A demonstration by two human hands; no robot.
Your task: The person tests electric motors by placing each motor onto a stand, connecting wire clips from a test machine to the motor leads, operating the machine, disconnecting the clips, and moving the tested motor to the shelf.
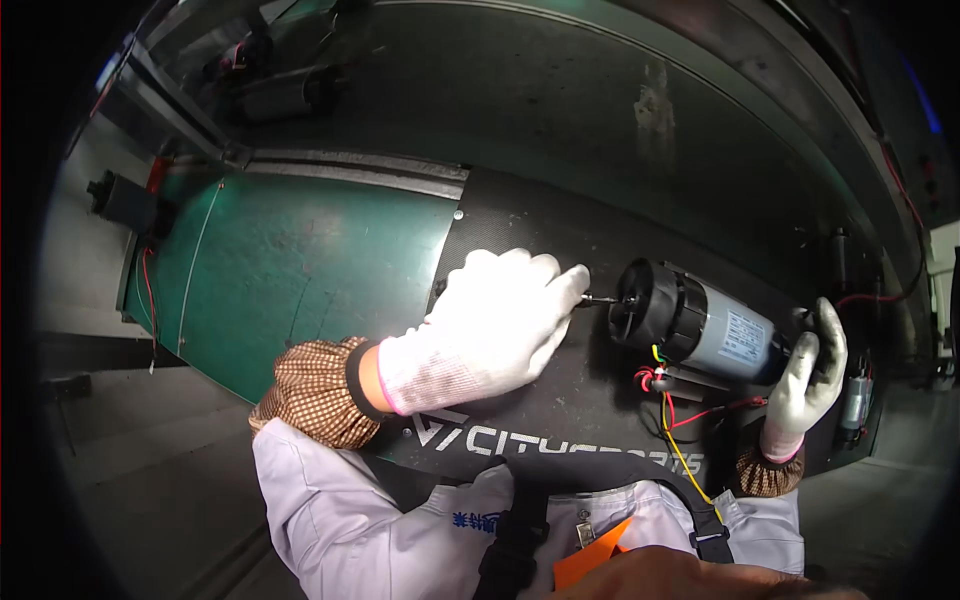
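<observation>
A grey cylindrical electric motor [728, 335] with a black ribbed end cap [645, 305] and a pale label lies on the black mat. My left hand [500, 325], in a white glove, is closed around a screwdriver [600, 299]. Its thin shaft reaches the motor's left end cap, while the handle is mostly hidden in my palm. At the motor's other end, my gloved right hand [812, 375] grips the end, thumb and fingers around it. Red and yellow wires [668, 400] come out below the motor, toward my body.
A green mat [320, 260] covers the bench on the left, beside the black mat [520, 225]. Another motor [125, 203] stands at the far left, one lies at the back left [280, 97], and a small silver cylinder [856, 400] sits right of my right hand.
</observation>
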